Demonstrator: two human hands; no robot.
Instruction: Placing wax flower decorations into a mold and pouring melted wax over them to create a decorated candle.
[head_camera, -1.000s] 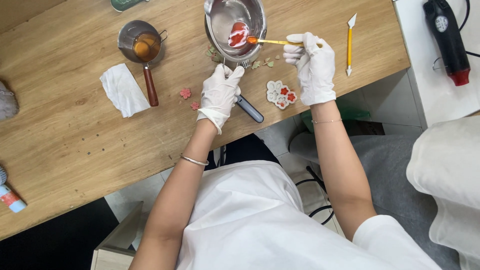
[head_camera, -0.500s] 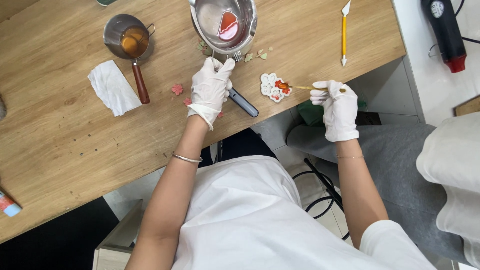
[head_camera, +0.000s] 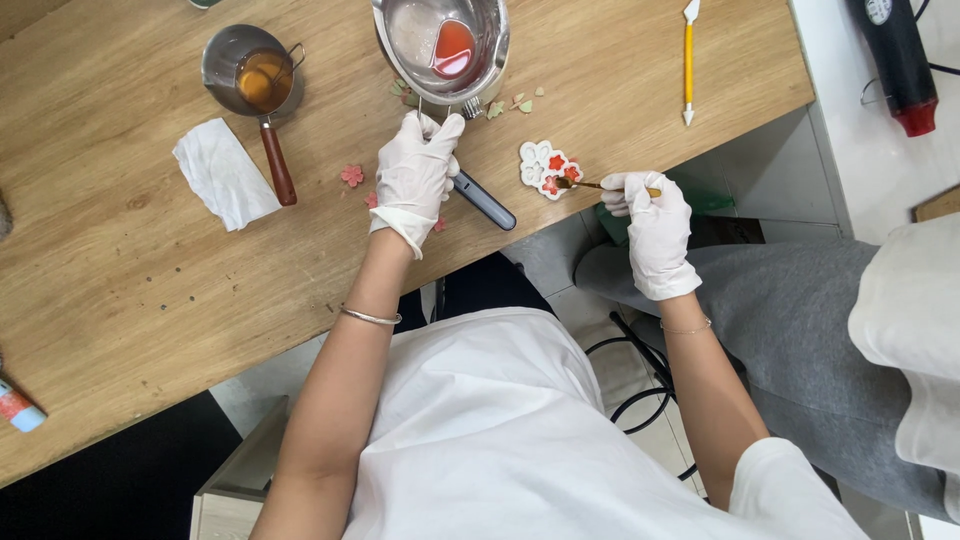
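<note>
1. My left hand (head_camera: 415, 170), gloved, grips the pan handle (head_camera: 482, 199) near the table's (head_camera: 150, 280) front edge; fingers closed around it.
2. The steel pan (head_camera: 442, 45) sits at the back edge, red liquid pooled inside.
3. My right hand (head_camera: 650, 225) pinches a small spoon (head_camera: 590, 184), fingers tight on its stem.
4. The spoon's tip rests on the white flower mould (head_camera: 545, 168), by the front edge.

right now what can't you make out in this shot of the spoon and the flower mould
- Head view: the spoon bowl over the flower mould is too small to show what it carries.
- The pan is cut off by the top edge; the left hand covers where its handle joins.
- The right hand hides its grip on the spoon's end.
- The heat gun is cut off at the top.
</note>
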